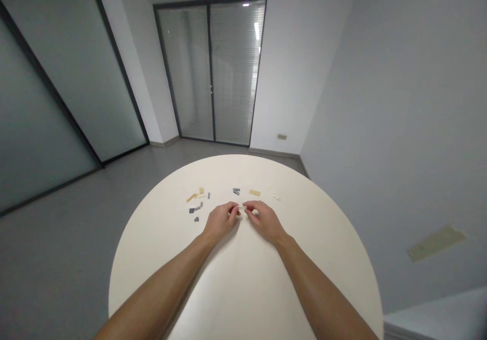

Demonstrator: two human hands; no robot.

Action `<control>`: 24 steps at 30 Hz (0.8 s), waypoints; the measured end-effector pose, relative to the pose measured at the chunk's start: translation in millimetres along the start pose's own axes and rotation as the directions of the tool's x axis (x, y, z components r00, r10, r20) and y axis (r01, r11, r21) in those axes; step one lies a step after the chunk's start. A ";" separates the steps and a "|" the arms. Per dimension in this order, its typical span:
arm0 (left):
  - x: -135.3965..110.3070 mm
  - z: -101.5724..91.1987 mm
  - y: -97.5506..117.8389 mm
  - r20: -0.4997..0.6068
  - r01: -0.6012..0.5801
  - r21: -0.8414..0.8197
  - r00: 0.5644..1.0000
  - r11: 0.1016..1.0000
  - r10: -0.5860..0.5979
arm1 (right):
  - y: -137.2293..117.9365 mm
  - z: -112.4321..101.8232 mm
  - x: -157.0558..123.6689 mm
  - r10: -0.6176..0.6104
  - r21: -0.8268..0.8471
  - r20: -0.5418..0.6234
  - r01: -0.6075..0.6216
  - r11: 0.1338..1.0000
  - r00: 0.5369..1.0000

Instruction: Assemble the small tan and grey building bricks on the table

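Both hands meet over the middle of the round table, with a small pale strip-shaped piece between them. My left hand pinches the piece's left end between thumb and fingers. At its right end are the closed fingertips of my right hand. The piece is too small for me to tell its exact kind. Just beyond my hands lie small dark grey pieces and a flat tan piece. Thin white pieces rest to the right of those.
Left of my hands, several small parts are scattered: a tan block, a long tan strip, a dark square piece and a small dark cluster. The white round table has its far edge toward glass doors.
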State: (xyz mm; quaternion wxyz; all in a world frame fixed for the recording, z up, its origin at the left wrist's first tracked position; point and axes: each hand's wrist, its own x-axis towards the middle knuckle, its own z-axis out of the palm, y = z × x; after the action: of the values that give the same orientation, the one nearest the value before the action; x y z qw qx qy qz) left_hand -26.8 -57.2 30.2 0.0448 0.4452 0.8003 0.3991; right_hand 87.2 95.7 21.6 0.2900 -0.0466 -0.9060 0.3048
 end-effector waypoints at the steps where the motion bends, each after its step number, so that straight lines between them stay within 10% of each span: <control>1: 0.0 0.0 0.1 -0.001 0.007 0.003 1.000 1.000 -0.007 | 0.1 0.0 0.0 -0.003 -0.003 -0.002 0.003 1.000 1.000; 24: -0.4 4.0 -8.6 -0.058 -0.065 -0.054 0.996 0.996 0.062 | 1.9 -1.0 0.8 -0.028 -0.034 -0.023 0.028 0.999 0.999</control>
State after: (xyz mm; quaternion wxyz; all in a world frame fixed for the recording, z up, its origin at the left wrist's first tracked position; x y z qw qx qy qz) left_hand -30.7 -57.5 21.5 0.0219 0.4577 0.7753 0.4347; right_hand 87.0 97.9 21.5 0.3039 -0.0423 -0.9081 0.2848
